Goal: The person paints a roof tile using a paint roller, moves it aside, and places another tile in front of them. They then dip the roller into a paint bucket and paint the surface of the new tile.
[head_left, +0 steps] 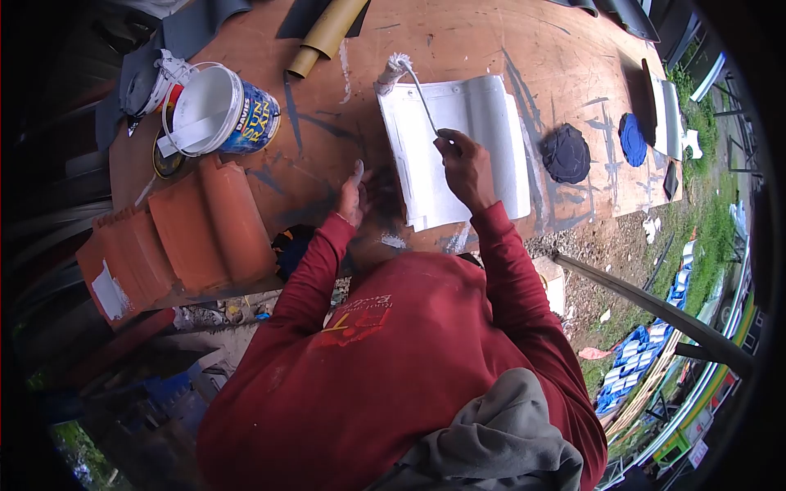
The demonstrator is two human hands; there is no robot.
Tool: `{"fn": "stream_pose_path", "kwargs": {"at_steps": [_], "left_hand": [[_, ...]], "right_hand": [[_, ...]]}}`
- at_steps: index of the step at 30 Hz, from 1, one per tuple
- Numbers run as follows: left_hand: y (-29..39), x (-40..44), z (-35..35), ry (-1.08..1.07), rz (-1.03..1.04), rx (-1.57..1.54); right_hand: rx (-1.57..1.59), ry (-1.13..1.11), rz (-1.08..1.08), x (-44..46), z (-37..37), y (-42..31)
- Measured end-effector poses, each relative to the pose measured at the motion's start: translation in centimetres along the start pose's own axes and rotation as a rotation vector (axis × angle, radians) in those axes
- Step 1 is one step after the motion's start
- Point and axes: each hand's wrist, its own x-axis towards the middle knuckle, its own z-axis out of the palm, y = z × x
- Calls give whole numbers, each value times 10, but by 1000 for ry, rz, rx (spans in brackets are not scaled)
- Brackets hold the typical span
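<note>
My right hand (467,170) is closed around the near end of a small paint roller (390,75), whose thin wire handle runs up and left to a white-coated head. That head is at the top left corner of a white-painted roof tile (458,155). The tile lies below my right hand, its surface glossy with white. My left hand (354,196) is off the tile's left edge, fingers apart and holding nothing. Left of it sits an open paint bucket (255,121) with white residue inside and a flat white piece in its mouth.
Orange roof tiles (209,221) lie on the stained wooden table (377,33) at left. A brown tube (332,37) is at the back. To the right are a dark cloth pad (566,153), a blue one (633,139) and another tile (665,110). A metal pole (647,299) slants beyond the table.
</note>
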Motion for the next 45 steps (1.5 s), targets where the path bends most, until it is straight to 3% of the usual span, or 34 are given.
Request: {"fn": "stream_pose_path", "kwargs": {"at_steps": [3,6,10,17,22,26,29,32,36,39,40,41,45], "left_hand": [[5,-11,-14,-70,2,-67],[6,-16,-22,-91,15,-86],[6,-11,-18,-39,80,-122],[3,-36,-59,-93,264,-363],[-16,-55,-89,-10,258,-448],[-28,-53,-89,3,264,-419],[-28,-59,-68,298,373,-87],[-44,-59,-70,342,754,232],[-40,-107,-80,563,877,853],[-54,-118,-105,632,947,830],[-62,-117,-127,604,832,906],[-62,-124,-123,636,998,809],[-80,-121,-156,593,745,708]], "right_hand": [[180,-136,142,-13,-17,-8],[619,-343,362,-25,-21,-3],[693,-407,451,-19,4,1],[515,-548,469,-98,-50,33],[291,-583,513,-177,-113,33],[297,-563,552,-189,-125,21],[415,-530,444,-167,-105,-14],[477,-515,288,-133,-54,-41],[580,-473,188,-89,14,-102],[616,-484,59,-64,62,-131],[639,-519,57,-55,78,-134],[652,-536,41,-47,91,-145],[499,-395,-202,-21,157,-158]]}}
